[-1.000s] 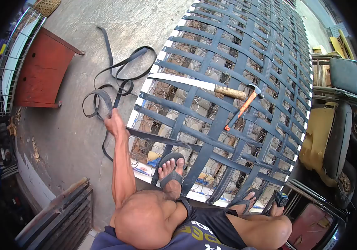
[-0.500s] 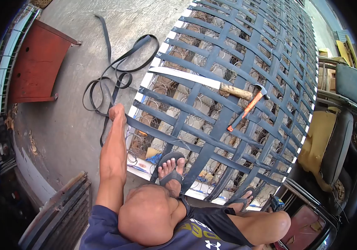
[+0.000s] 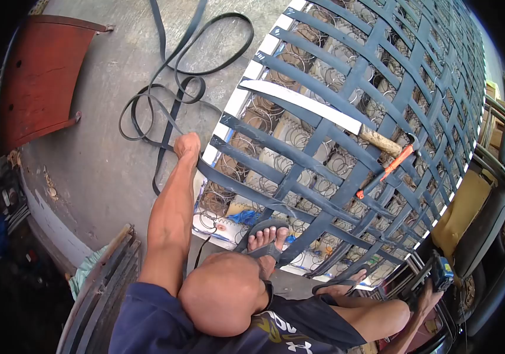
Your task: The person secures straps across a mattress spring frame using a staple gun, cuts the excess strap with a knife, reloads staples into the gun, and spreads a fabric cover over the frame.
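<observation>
Black strap (image 3: 246, 193), long and flat, slants from the left hand (image 3: 187, 144), a fist wrapped round it, over the white frame (image 3: 254, 72), rightward past the toes (image 3: 267, 238), while the right hand's (image 3: 427, 299) grip is curled round a dark tool (image 3: 440, 272).

The strap (image 3: 236, 185) looks like smooth, matt rubber, the springs (image 3: 341, 166) thin metal wire, the knife handle (image 3: 380, 141) rough wood, the floor (image 3: 117, 189) coarse concrete, the shirt (image 3: 146, 315) matt cloth.
</observation>
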Demonstrator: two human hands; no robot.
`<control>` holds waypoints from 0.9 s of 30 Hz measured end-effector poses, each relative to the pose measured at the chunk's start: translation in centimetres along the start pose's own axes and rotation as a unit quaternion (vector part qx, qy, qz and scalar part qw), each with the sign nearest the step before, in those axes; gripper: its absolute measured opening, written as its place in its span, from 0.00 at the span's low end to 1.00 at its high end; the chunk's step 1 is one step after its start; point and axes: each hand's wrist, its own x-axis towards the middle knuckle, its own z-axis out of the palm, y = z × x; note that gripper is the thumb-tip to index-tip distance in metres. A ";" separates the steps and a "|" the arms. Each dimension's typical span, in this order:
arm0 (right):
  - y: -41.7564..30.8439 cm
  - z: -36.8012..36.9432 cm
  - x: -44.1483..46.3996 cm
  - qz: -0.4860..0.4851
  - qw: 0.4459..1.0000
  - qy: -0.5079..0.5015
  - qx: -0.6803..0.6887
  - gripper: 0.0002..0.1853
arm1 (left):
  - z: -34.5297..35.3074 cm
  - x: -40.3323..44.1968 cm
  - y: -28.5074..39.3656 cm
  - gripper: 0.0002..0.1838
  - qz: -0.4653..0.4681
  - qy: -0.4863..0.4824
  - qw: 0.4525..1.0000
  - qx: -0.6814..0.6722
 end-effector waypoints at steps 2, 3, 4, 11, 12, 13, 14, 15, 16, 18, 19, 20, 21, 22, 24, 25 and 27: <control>-4.5 -0.8 1.8 0.015 1.000 -0.010 -0.005 0.20 | 0.0 0.7 0.9 0.20 0.051 -0.038 0.997 0.047; -7.5 -1.2 1.8 -0.010 0.999 -0.028 -0.038 0.19 | -1.5 -0.1 1.6 0.19 0.072 -0.064 0.989 0.110; -10.0 -1.8 1.7 -0.033 0.996 -0.044 -0.067 0.18 | -1.2 -0.3 1.5 0.19 0.052 -0.043 0.996 0.051; -22.9 5.0 -0.5 -0.084 0.989 -0.124 0.021 0.14 | 10.8 8.9 -3.6 0.16 0.037 -0.017 0.992 -0.119; -24.4 6.4 -1.7 -0.109 0.978 -0.171 0.036 0.16 | 4.4 3.3 1.0 0.17 -0.024 -0.043 0.994 -0.094; -25.7 9.1 -2.2 -0.187 0.955 -0.215 0.077 0.16 | -2.9 -2.9 6.3 0.18 -0.083 -0.071 0.992 -0.067; -28.8 12.5 -4.1 -0.251 0.933 -0.230 0.119 0.16 | -4.1 -3.5 7.5 0.18 -0.091 -0.051 0.990 -0.091; -31.7 14.5 -5.9 -0.233 0.913 -0.316 0.108 0.16 | -5.1 -4.1 7.9 0.18 -0.104 -0.036 0.988 -0.108; -33.5 16.2 -7.9 -0.260 0.897 -0.347 0.087 0.14 | -5.7 -4.6 8.4 0.18 -0.106 -0.045 0.986 -0.120; -34.0 21.5 -10.7 -0.316 0.860 -0.399 0.037 0.14 | -6.6 -5.1 8.8 0.19 -0.078 -0.103 0.984 -0.124; -34.5 23.9 -12.2 -0.348 0.841 -0.412 0.026 0.16 | -7.2 -5.4 8.5 0.19 -0.039 -0.159 0.979 -0.122; -35.0 26.0 -13.4 -0.383 0.826 -0.412 0.039 0.20 | -8.0 -5.9 8.5 0.20 -0.024 -0.167 0.979 -0.114; -35.5 27.6 -14.1 -0.393 0.817 -0.420 -0.028 0.21 | -7.8 -5.9 8.6 0.20 -0.041 -0.164 0.976 -0.134; -36.4 28.2 -14.4 -0.378 0.819 -0.430 -0.024 0.22 | -7.6 -5.8 8.7 0.20 -0.057 -0.159 0.973 -0.155; -37.9 28.4 -14.3 -0.385 0.809 -0.442 -0.049 0.23 | -5.9 -5.2 7.9 0.22 -0.119 -0.141 0.957 -0.224; -38.3 27.9 -13.3 -0.411 0.797 -0.437 -0.074 0.23 | -5.8 -5.4 7.4 0.22 -0.129 -0.145 0.955 -0.226; -40.0 26.0 -11.0 -0.459 0.784 -0.403 -0.109 0.22 | -6.5 -5.6 8.2 0.22 -0.117 -0.140 0.959 -0.218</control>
